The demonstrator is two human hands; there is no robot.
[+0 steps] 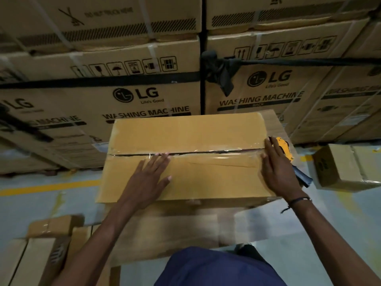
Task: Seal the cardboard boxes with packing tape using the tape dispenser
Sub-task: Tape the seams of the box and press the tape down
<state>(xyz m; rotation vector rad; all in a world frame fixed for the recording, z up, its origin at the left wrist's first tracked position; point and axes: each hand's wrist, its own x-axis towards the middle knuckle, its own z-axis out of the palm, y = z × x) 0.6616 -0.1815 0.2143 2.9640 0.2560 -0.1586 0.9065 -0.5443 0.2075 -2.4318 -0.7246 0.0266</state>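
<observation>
Box: we have the cardboard box (185, 159) right in front of us on a stack of other cartons, its flaps closed and its centre seam running left to right.
Tape: a clear strip (216, 151) already lies along the seam, shiny and slightly wrinkled.
Left hand: our left hand (150, 174) lies flat and spread on the lid, holding nothing, fingertips at the seam.
Right hand: our right hand (278, 170) holds the yellow tape dispenser (283, 147) at the box's right edge, fingers stretched along it.
Doing it well: we judge we should carry the tape over the right edge, keep it taut, cut cleanly, and smooth the wrinkles with the flat palm.
Hard to see: the dispenser's blade and roll are hidden behind the hand; we cannot tell whether the tape is cut, or how far it runs down the side.
Around: printed washing machine cartons (144, 96) stand stacked behind.
</observation>
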